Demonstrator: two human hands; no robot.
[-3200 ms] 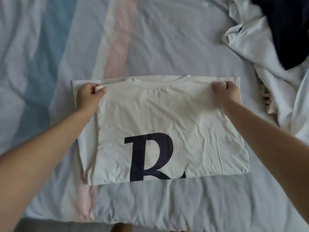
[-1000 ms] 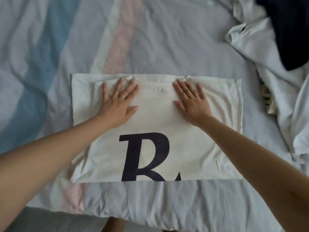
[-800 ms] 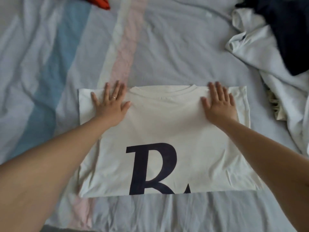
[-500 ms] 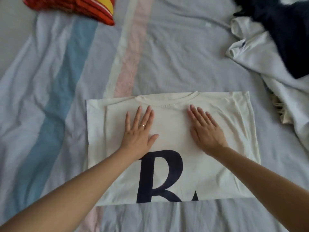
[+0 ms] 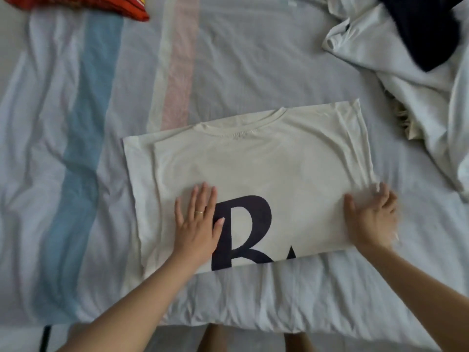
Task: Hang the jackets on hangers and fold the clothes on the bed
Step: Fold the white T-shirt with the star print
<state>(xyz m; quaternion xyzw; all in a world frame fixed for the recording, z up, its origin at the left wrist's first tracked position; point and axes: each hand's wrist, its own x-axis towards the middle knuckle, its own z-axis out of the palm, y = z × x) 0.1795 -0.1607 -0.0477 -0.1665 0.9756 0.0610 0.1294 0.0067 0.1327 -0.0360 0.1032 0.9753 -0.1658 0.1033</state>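
Your left hand (image 5: 196, 224) lies flat on the shirt (image 5: 266, 161), right hand (image 5: 370, 219) blurred at its edge, hold unclear; tugging there could ruck the fold.

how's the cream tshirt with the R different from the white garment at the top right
The cream t-shirt lies flat in a neat rectangle; the white garment is a crumpled heap. The t-shirt bears a large dark letter; the white garment shows none. The left hand and right hand rest on the t-shirt; the white garment is untouched. Both lie on the bed sheet.
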